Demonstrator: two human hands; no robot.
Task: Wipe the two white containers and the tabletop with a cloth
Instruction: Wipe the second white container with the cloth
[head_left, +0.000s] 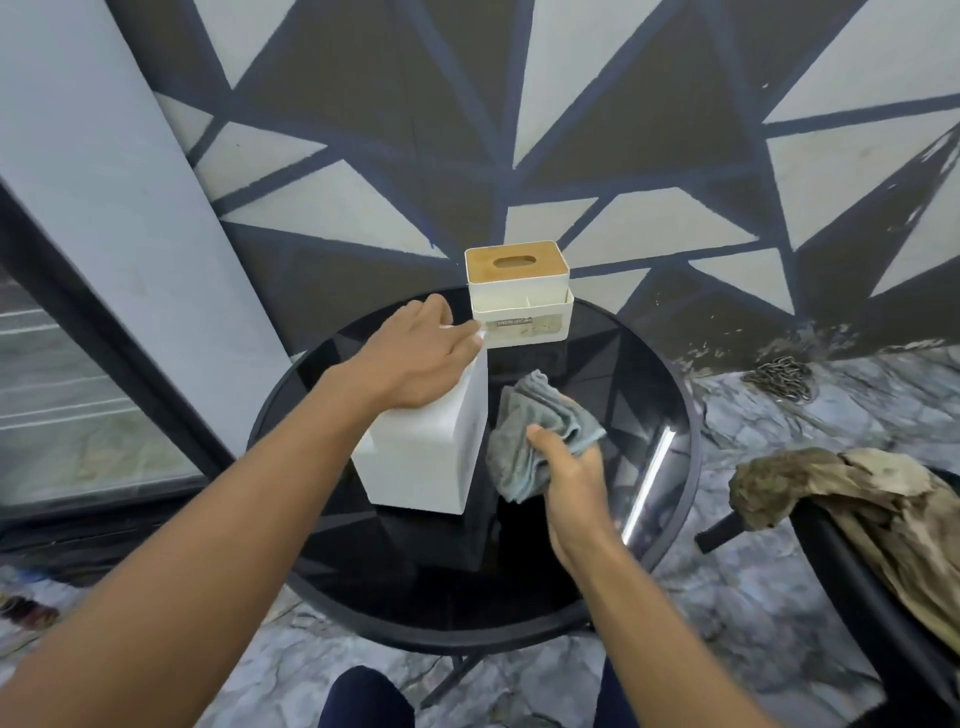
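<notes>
- Our left hand (415, 358) reaches forward, its grip closed over the top of the plain white box (426, 462).
- That box stands on the left half of the round black glass counter (467, 582).
- Behind it, at the far edge by the wall, sits the lidded white box (519, 317), which has a slotted wooden top.
- Just right of the plain box is the bunched grey cloth (540, 421).
- Our right hand (571, 478) holds it, grip tight round its lower folds.
- Far right, a brown rag (831, 493) drapes over a dark chair (831, 587).
</notes>
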